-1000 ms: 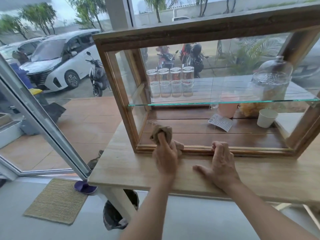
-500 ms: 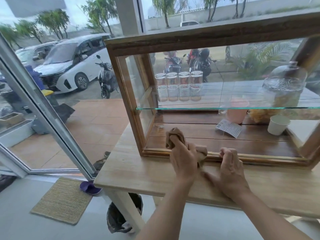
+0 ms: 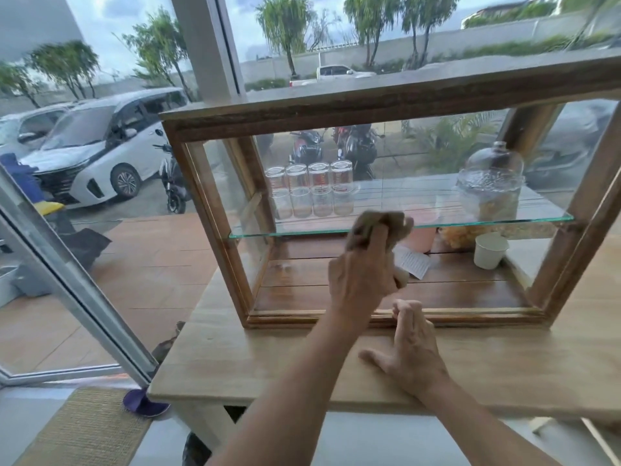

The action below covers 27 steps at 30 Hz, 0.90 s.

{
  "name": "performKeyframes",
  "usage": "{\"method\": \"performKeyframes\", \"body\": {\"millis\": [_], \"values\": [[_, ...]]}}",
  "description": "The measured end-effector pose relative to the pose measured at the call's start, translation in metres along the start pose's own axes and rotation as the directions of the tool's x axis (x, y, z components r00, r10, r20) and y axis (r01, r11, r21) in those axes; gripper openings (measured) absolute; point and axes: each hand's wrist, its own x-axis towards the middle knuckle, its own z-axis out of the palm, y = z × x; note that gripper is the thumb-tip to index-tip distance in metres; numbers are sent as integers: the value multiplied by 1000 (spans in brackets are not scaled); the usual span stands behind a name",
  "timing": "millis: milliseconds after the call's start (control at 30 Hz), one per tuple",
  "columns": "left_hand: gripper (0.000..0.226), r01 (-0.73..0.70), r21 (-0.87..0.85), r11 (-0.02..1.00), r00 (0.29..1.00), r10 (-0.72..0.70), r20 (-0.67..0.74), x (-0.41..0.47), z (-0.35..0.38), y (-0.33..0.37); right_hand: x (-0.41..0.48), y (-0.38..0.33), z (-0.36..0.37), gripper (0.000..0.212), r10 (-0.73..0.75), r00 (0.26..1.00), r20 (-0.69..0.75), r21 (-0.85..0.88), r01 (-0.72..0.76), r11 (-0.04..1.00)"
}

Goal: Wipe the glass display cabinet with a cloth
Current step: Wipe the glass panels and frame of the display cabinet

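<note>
A wooden table (image 3: 268,361) fills the lower frame, carrying the glass display cabinet (image 3: 386,105) at centre. The left hand (image 3: 361,280) presses a bunched tan cloth (image 3: 369,223) against the cabinet's front pane mid-frame, fingers closed around it. The right hand (image 3: 411,351) rests flat on the table, holding nothing, fingertips at the cabinet's base.

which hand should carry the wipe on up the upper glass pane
Left. The left hand already grips the cloth against the cabinet front; the right hand lies empty on the table.
</note>
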Motion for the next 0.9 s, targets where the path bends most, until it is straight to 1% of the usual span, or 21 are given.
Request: {"method": "performKeyframes", "body": {"millis": [33, 100, 133, 167, 200, 267, 300, 333, 367, 400, 467, 567, 600, 633, 667, 700, 733, 767, 833, 867, 900], "values": [[26, 9, 1, 1000, 995, -8, -97, 22, -11, -12, 0, 0, -1, 98, 6, 1000, -4, 3, -6, 1000], [27, 93, -17, 996, 962, -94, -255, 50, -32, -46, 0, 1, 0, 100, 7, 1000, -5, -3, -7, 1000], [28, 141, -35, 989, 947, -145, -286, 49, -39, -61, 0, 2, 0, 100, 8, 1000, 5, -5, -8, 1000], [29, 186, -43, 982, 941, -191, -280, 37, -41, -71, -1, 1, 0, 100, 7, 1000, 12, -4, -7, 1000], [33, 225, -40, 974, 945, -228, -235, 19, -38, -71, -1, 0, -1, 100, 6, 1000, 11, -4, -6, 1000], [46, 241, -66, 968, 970, -243, -25, -23, -19, -49, 0, -2, -2, 101, 16, 1000, 18, -13, -15, 1000], [47, 201, -51, 978, 976, -196, 91, -39, -7, -31, 0, -2, -3, 101, 23, 999, 29, -18, -22, 1000], [45, 130, -14, 991, 978, -126, 164, -46, 2, -15, 0, -2, -3, 100, 25, 999, 35, -16, -24, 1000], [40, 44, 24, 999, 979, -48, 197, -43, 9, 0, -1, -2, -3, 98, 21, 999, 34, -11, -21, 1000], [35, -22, 36, 999, 982, 15, 187, -29, 10, 10, -1, -2, -3, 97, 19, 999, 32, -9, -19, 1000], [28, -45, 23, 999, 998, 43, 54, 13, 1, 12, -1, -2, -3, 97, 24, 999, 31, -9, -24, 1000], [27, 34, -38, 999, 980, -40, -193, 60, -30, -27, 0, 1, 0, 99, 28, 999, 17, 0, -28, 1000], [26, 68, -23, 997, 966, -71, -247, 58, -38, -44, -1, 1, 0, 99, 22, 1000, 13, 7, -22, 1000], [31, 122, -9, 993, 957, -120, -264, 46, -42, -56, -1, 1, 0, 99, 17, 1000, 9, 14, -17, 1000], [40, 187, -12, 982, 955, -185, -232, 29, -42, -60, -1, 0, 0, 99, 18, 1000, 3, 19, -18, 1000], [49, 227, -35, 973, 962, -230, -150, 8, -36, -54, 0, -1, -1, 100, 23, 1000, 2, 23, -23, 999], [55, 234, -53, 971, 970, -237, -59, -13, -26, -44, 0, -1, -1, 100, 29, 1000, 2, 21, -29, 999], [57, 213, -56, 975, 977, -211, 37, -29, -17, -29, 0, -1, -1, 101, 30, 1000, 6, 16, -31, 999], [49, 69, 1, 998, 983, -68, 172, -36, -2, 2, 0, -2, -1, 101, 17, 1000, 10, 17, -17, 1000], [43, -13, 23, 1000, 983, 9, 184, -25, 0, 11, 0, -2, -2, 99, 13, 1000, 11, 16, -14, 1000], [36, -43, 11, 999, 985, 40, 168, -7, -2, 15, 0, -2, -2, 97, 19, 1000, 14, 13, -19, 1000]]}}
